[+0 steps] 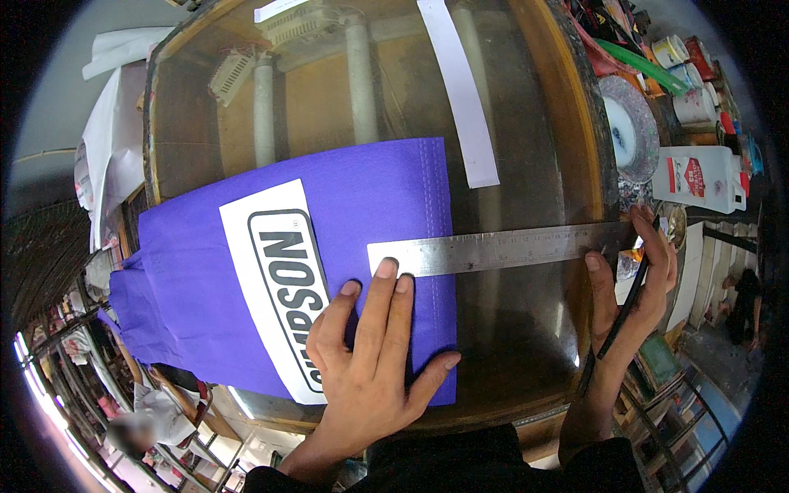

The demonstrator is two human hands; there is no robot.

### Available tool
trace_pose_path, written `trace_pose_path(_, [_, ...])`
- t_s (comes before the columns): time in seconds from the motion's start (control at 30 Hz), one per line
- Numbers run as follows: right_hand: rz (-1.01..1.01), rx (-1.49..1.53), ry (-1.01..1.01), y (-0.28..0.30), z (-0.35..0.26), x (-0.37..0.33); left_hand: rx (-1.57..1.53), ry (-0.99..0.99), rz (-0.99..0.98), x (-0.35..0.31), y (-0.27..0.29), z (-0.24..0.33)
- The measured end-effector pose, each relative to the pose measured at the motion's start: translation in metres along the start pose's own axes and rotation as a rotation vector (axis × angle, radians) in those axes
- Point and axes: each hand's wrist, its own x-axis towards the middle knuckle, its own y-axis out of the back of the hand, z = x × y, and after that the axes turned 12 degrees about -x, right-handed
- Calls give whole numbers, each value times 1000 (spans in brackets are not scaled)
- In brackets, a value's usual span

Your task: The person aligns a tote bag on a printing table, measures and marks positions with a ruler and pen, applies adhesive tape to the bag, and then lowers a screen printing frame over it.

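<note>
A purple fabric bag [181,271] lies flat on a glass-topped table [534,329], with a stitched edge on its right side. Across its front is a white paper strip [246,238] with black printing. A steel ruler [493,249] runs from the bag out over the glass to the right. My left hand [370,345] rests on the bag and strip with fingers spread, its longest fingertips touching the ruler's left end. At the other end my right hand [637,287] grips the ruler between thumb and fingers. A slim black pen [627,306] is also held in it.
Another white strip [460,99] lies on the glass beyond the bag. Beyond the table's right edge stand a round tub [629,127], a white jug [699,178] and several paint pots [694,105]. White sheets [115,156] hang at the left. Other people are in the background.
</note>
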Motion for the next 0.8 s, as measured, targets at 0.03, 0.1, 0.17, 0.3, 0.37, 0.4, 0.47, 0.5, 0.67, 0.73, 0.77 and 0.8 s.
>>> trace_pose_path(0.03, [-1,-16,8,0,1,0,-3,2,-1,0,0,0])
trace_pose_path(0.1, [-5,-48,23,-1,2,-1,-6,2,2,0,0,0])
trace_pose_path(0.17, [-2,-26,6,-1,1,-2,-8,4,2,0,0,1])
trace_pose_path(0.3, [-4,-11,-3,-1,0,-1,-14,12,-6,0,0,0])
trace_pose_path(0.37, [-2,-7,3,-2,1,-1,-15,14,-8,0,0,1])
trace_pose_path(0.4, [-1,-5,6,-2,1,-1,-14,15,-9,0,0,1])
trace_pose_path(0.47, [2,-1,8,-1,0,-1,-12,16,-11,0,1,1])
trace_pose_path(0.5, [4,0,8,-1,0,-1,-11,15,-12,0,1,1])
trace_pose_path(0.67, [-7,-27,-15,0,-1,-1,-7,17,-15,1,1,2])
trace_pose_path(0.73, [-9,-31,-16,0,-1,-1,-6,21,-15,1,1,2])
trace_pose_path(0.77, [-7,-25,-12,-1,0,-1,-4,20,-16,1,1,2])
trace_pose_path(0.8, [-5,-18,-8,-1,0,-2,-2,19,-16,0,1,2])
